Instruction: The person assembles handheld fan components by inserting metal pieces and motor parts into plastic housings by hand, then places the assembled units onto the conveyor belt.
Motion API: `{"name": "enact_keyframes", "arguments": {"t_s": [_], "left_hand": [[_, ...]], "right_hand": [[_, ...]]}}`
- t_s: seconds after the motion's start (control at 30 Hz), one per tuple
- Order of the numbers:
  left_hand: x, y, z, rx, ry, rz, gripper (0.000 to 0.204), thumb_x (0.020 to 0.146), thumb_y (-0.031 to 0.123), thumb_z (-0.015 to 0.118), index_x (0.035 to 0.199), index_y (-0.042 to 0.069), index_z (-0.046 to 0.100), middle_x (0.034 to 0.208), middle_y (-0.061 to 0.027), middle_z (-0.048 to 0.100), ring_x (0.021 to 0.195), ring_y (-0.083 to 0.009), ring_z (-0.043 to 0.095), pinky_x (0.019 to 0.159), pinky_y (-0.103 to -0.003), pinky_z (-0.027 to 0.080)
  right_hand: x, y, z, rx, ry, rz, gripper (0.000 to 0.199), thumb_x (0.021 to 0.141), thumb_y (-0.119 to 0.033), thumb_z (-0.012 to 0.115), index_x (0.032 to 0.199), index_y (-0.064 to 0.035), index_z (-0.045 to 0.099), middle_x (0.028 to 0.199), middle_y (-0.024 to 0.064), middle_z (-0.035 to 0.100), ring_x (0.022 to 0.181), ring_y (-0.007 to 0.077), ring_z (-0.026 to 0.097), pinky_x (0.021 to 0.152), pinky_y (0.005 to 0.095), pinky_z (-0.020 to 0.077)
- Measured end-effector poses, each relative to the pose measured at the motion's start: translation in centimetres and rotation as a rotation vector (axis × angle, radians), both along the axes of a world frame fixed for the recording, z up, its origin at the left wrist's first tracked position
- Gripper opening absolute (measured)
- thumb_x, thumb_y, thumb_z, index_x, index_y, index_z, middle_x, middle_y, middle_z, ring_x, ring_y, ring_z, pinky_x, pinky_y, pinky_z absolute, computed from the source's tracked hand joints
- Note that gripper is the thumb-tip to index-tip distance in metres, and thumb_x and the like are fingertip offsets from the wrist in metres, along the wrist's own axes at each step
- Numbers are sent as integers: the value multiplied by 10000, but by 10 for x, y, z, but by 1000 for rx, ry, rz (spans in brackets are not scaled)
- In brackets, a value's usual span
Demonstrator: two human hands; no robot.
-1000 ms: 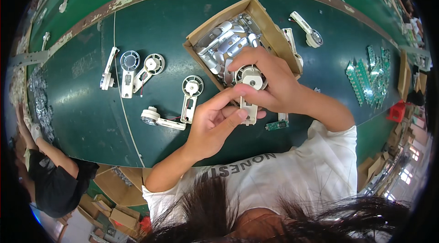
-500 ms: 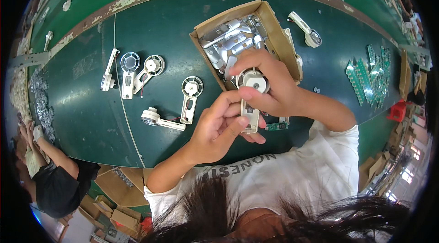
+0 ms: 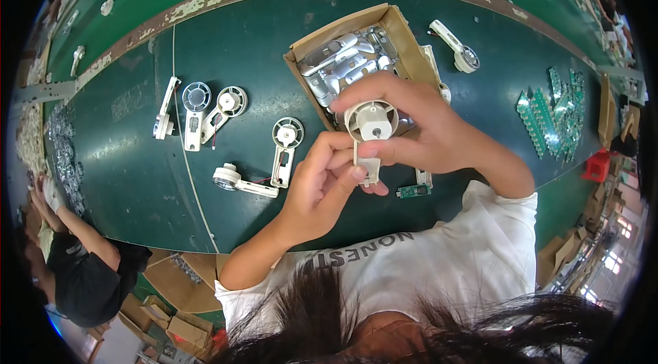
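Note:
Between my two hands is a white handheld fan body (image 3: 373, 120), its round ring with a motor at the top and its handle pointing toward me. My left hand (image 3: 319, 186) is closed round the handle, thumb on its near end. With thumb and fingers my right hand (image 3: 418, 120) grips the ring from the right side. Just beyond them an open cardboard box (image 3: 411, 42) holds several silver-grey plastic shells (image 3: 349, 66). Partly hidden by my right hand, a small green circuit board (image 3: 415, 190) lies beside another white part on the table.
Several similar white fan bodies (image 3: 282, 151) lie on the dark green table (image 3: 240, 35) at the left, and one more fan body (image 3: 456, 47) at the far right. Green circuit boards (image 3: 555, 114) are piled at the right. A co-worker (image 3: 89, 261) sits at the left edge.
The fan body has tilted in my hands, so its motor faces me more and the handle looks shorter. My right hand has shifted slightly left around the ring.

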State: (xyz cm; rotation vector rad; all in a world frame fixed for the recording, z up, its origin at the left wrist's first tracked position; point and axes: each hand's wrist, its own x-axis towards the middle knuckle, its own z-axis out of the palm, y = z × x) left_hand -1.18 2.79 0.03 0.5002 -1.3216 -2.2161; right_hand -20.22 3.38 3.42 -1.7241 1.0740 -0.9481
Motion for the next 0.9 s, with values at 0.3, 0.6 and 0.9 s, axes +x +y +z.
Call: {"name": "enact_keyframes", "arguments": {"t_s": [0.3,0.6,0.9], "left_hand": [[-7,9,4,84,-11,19,257,950,118,391,1163,-25,368,1011,-190,577,781,-205,615,709,-299,506],[-5,0,5,140,-30,205,415,925,60,426,1243,66,158,968,-235,609,712,-242,633,667,-320,520],[11,-8,3,-10,-277,-138,234,769,32,683,962,-12,559,910,-121,668,803,-135,653,698,-247,500]], "right_hand": [[-3,11,-16,9,-54,-6,410,806,-25,550,1185,-12,394,1040,118,478,827,165,476,755,276,393],[-5,7,0,501,-425,-136,352,824,-19,575,1152,-48,451,1043,61,506,860,101,563,576,225,524],[-7,7,7,488,-429,-161,357,810,-19,603,1136,-24,459,1056,56,499,853,94,540,694,226,520]]}}
